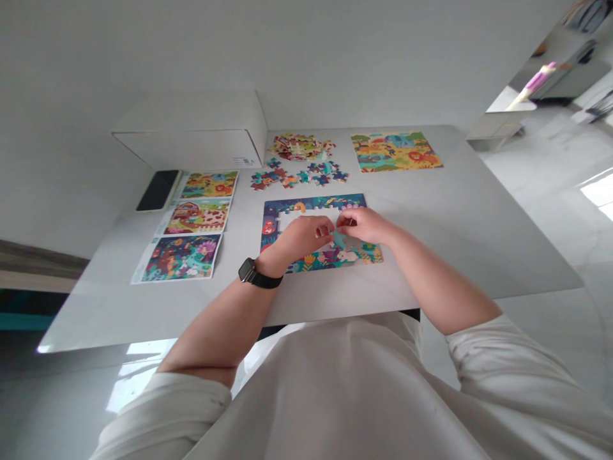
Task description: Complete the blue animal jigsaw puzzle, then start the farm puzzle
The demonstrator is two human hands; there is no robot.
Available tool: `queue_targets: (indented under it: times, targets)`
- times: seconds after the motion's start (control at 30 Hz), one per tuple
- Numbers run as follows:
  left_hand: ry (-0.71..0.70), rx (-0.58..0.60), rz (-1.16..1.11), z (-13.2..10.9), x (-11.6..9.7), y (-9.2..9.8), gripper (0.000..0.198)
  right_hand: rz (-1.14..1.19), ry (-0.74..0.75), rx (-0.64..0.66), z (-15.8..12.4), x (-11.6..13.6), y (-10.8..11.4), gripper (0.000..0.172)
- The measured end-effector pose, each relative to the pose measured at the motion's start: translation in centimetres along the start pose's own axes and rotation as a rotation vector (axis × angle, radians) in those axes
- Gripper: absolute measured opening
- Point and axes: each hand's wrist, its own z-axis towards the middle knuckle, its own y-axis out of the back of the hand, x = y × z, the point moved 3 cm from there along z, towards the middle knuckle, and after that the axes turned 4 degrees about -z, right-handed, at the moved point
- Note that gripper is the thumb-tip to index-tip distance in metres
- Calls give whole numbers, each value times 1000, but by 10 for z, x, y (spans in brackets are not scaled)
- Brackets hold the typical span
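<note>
A partly built jigsaw puzzle [287, 212] with a dark blue border lies on the white table [454, 217] in front of me. My left hand [304, 234], a black watch on its wrist, rests over the puzzle's middle with fingers curled. My right hand [361, 223] meets it fingertip to fingertip, pinched on what looks like a small puzzle piece, hard to make out. Loose blue pieces [299, 176] lie just beyond the puzzle.
A heap of mixed pieces [299, 145] sits further back. A finished savanna puzzle [393, 151] lies at back right. Three picture cards [191, 223] lie at left, beside a black phone [157, 190] and a white box [191, 137].
</note>
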Motion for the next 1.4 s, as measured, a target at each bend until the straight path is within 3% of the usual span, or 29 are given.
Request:
queue_targets:
  times: [0.23, 0.57, 0.83, 1.0, 1.23, 1.4]
  targets:
    - [36, 35, 100, 1, 1, -2, 18, -208, 74, -49, -2, 6, -4, 10]
    - [68, 76, 246, 2, -2, -8, 21, -332, 183, -20, -3, 8, -6, 25]
    - [64, 33, 234, -3, 2, 0, 30, -261, 47, -193, -12, -1, 27, 3]
    - [66, 66, 251, -5, -4, -2, 37, -235, -26, -99, -14, -3, 26, 5]
    - [80, 103, 239, -5, -10, -5, 30, -365, -30, -28, -11, 0, 12, 23]
    - [90, 103, 245, -6, -8, -6, 29, -357, -2, -25, -10, 1, 12, 17]
